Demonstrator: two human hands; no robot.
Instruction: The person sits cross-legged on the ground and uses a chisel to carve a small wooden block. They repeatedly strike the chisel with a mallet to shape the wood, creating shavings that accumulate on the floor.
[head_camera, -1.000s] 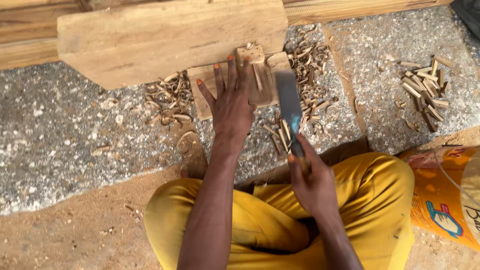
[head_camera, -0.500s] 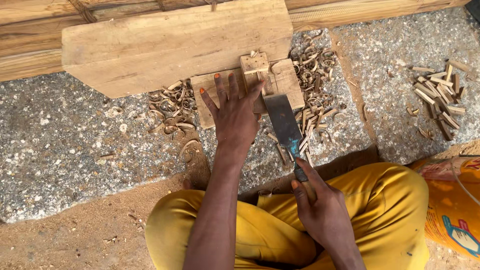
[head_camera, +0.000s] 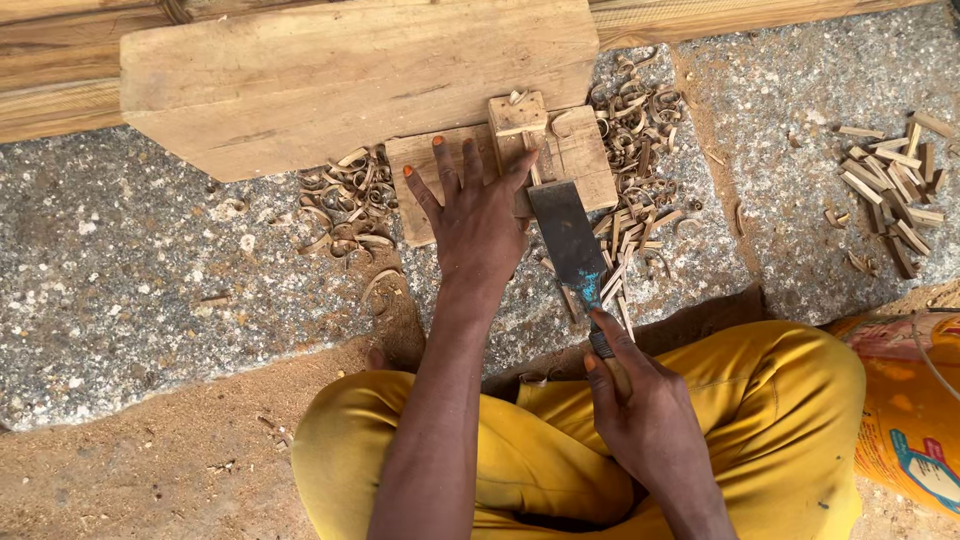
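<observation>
Seen from above, the person's left hand (head_camera: 478, 215) lies flat with fingers spread, pressing a small wooden block (head_camera: 518, 132) onto a flat board (head_camera: 585, 160) on the stone floor (head_camera: 140, 290). The right hand (head_camera: 640, 410) has its grip closed round the handle of a broad chisel (head_camera: 565, 235), whose blade touches the block. Curled wood shavings (head_camera: 345, 205) lie beside the board.

Bright even daylight, soft short shadows, no glare, sharp focus throughout, slight wide-angle bend at edges
</observation>
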